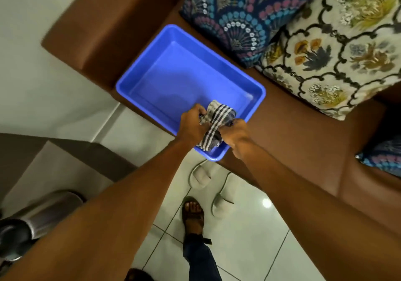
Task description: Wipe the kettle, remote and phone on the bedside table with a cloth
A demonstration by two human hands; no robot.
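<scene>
Over the tub: both my hands meet above the near corner of the blue rectangular plastic tub [152, 72], which sits on the brown smooth-skinned sofa seat [293, 141].
Cloth: the grey-and-white striped woven cloth [217, 118] is bunched between my hands, one end draped down just inside the tub's near rim; it looks soft and thick, perhaps damp (I cannot tell from here).
Left hand: my left hand [192, 126] has its fingers curled tight on the cloth's left end.
Right hand: my right hand [235, 134] is closed in a fist on the other end, so the cloth is stretched and twisted between the two.
Step in hand: I judge this to be wringing or folding the cloth ready for use.
Done so far: nothing wiped that I can see.
Left to do: kettle, remote and phone all remain; none of them, nor the bedside table, shows anywhere around the tub.
Tub inside: glossy, shallow, rounded corners, nothing lying in it apart from the cloth's end.
Behind the tub: a blue patterned fabric cushion [227, 16] and, beside it, a cream floral cushion [338, 48].
Below the tub: pale glossy floor tiles [249, 237] with a pair of soft cream slippers [200, 177].
</scene>
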